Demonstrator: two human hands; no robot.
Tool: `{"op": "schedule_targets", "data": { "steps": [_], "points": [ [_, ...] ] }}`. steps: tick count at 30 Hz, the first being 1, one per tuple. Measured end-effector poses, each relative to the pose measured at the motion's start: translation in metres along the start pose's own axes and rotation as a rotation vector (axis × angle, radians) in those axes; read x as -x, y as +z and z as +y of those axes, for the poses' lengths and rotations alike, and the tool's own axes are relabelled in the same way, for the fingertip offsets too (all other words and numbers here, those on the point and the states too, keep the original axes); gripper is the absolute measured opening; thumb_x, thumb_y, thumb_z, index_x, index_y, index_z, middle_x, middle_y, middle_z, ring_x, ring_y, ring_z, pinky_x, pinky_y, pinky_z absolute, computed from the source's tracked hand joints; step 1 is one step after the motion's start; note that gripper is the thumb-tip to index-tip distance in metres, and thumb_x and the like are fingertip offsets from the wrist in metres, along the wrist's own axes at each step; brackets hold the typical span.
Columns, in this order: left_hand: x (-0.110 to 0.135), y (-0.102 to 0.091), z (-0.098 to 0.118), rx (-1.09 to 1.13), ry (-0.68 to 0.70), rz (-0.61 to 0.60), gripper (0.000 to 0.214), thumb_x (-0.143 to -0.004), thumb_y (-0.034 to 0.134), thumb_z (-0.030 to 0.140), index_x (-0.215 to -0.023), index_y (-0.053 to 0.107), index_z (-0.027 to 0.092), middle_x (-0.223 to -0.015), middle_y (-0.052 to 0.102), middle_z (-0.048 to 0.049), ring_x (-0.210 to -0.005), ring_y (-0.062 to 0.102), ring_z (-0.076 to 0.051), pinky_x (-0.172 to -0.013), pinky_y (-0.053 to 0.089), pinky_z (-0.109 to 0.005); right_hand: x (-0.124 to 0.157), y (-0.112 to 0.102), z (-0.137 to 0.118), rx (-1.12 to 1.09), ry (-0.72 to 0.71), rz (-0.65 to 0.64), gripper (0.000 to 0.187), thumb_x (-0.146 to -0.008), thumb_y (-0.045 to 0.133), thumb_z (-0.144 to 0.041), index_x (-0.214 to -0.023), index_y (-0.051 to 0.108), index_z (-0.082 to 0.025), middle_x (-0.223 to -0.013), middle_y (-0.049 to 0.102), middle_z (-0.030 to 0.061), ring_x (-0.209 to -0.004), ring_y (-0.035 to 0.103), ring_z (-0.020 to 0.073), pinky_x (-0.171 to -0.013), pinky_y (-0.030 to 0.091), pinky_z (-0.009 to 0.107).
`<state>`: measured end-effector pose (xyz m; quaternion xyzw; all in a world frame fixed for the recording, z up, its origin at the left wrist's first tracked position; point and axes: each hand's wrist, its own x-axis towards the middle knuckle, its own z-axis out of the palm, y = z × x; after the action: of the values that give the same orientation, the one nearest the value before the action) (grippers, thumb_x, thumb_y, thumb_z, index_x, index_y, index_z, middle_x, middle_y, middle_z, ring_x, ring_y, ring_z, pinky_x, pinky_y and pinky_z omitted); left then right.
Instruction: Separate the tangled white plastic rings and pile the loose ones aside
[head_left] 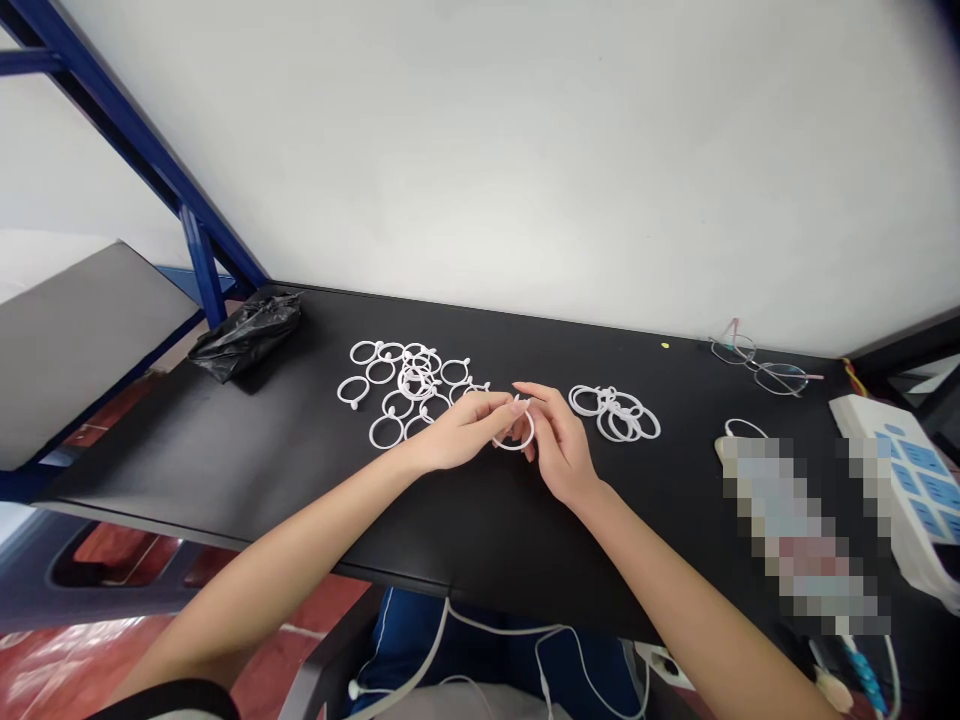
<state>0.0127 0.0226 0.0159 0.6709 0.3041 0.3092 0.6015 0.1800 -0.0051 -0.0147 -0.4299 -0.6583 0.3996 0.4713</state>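
Observation:
Between my two hands is a white plastic ring (515, 447) with a small knob at its top. My left hand (469, 428) pinches it near that knob from the left side. From the right, the fingers of my right hand (559, 440) close on the same ring; some fingertips are hidden behind it. Left of my hands lies a loose spread of several white rings (386, 432), each with a small round knob, some overlapping. A smaller pile of white rings (630, 425) lies to the right of my right hand.
On the black table (300, 440), a crumpled black plastic bag (251, 330) lies at the far left. Eyeglasses (757, 365) rest near the wall at right. A blurred-out phone-like object (795, 540) and a white power strip (900, 480) lie further right. White cables (442, 640) hang below the front edge.

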Motion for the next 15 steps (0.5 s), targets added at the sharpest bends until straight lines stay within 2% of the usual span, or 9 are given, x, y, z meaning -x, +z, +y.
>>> {"op": "schedule_targets", "data": {
  "steps": [4,9,12,15],
  "points": [
    [0.0,0.0003,0.0013,0.11,-0.038,-0.06,0.044,-0.096,0.044,0.05,-0.069,0.049,0.016,-0.064,0.043,0.0015,-0.061,0.043,-0.011,-0.062,0.041,-0.026,0.0011,-0.0014,-0.0016,-0.064,0.01,-0.009,0.027,-0.1,0.041,-0.042,-0.111,0.056,-0.023,-0.066,0.058,-0.0031,-0.047,0.051,0.0104,-0.047,0.044,0.026],
    [0.0,0.0015,0.0008,0.164,-0.036,-0.057,0.044,-0.097,0.044,0.048,-0.065,0.042,0.018,-0.06,0.036,0.0043,-0.057,0.037,-0.009,-0.058,0.036,-0.025,-0.001,-0.0012,-0.0067,-0.137,0.018,-0.009,0.018,-0.098,0.048,-0.041,-0.096,0.052,-0.024,-0.065,0.057,-0.0055,-0.045,0.052,0.0084,-0.044,0.043,0.023],
    [0.0009,0.0009,-0.0006,0.106,-0.005,-0.013,0.04,-0.095,0.046,0.05,-0.071,0.047,0.017,-0.064,0.041,0.0037,-0.059,0.04,-0.01,-0.059,0.037,-0.025,-0.0013,-0.0005,-0.0082,-0.177,0.011,0.016,0.016,-0.098,0.049,-0.039,-0.094,0.05,-0.024,-0.066,0.058,-0.0059,-0.044,0.051,0.0074,-0.044,0.042,0.022],
    [0.0029,0.0008,-0.0011,-0.081,0.033,0.056,0.032,-0.092,0.054,0.05,-0.087,0.054,0.018,-0.071,0.052,0.002,-0.065,0.047,-0.011,-0.063,0.039,-0.026,-0.0007,0.001,-0.008,-0.176,0.009,0.081,0.016,-0.097,0.05,-0.039,-0.093,0.048,-0.024,-0.065,0.056,-0.0066,-0.044,0.05,0.0076,-0.044,0.042,0.022]
  ]
}}
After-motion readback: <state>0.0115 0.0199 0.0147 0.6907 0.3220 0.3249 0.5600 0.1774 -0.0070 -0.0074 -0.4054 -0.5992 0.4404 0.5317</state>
